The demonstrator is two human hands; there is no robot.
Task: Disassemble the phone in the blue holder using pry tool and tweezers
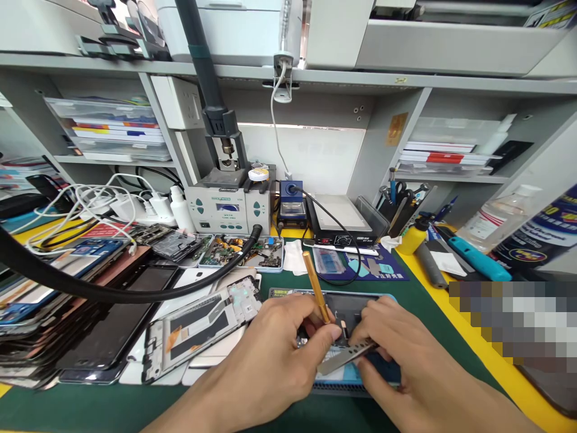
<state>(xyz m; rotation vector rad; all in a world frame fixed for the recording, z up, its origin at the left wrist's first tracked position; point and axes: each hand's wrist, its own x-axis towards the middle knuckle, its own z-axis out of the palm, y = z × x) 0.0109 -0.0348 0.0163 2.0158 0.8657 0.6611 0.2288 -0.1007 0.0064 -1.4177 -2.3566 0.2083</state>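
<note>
My left hand (288, 343) is closed around a slim gold pen-shaped tool (315, 285), held upright and slightly tilted. Its lower tip is hidden behind my fingers. In my right hand (401, 355), closed as well, are metal tweezers (340, 361) with holes along the side and the broad end pointing left. Both hands are over a dark, opened device (345, 302) with a light blue edge, apparently a phone. Small parts and a copper-coloured piece show between the hands, but my fingers cover much of it.
Phone frames (202, 328) and stacked phones (121, 325) lie left. A thick black hose (180, 294) crosses above them from the hot-air station (225, 207). Behind stand a tray of circuit boards (243, 252) and a heating plate (342, 219). Bottles (491, 219) stand right.
</note>
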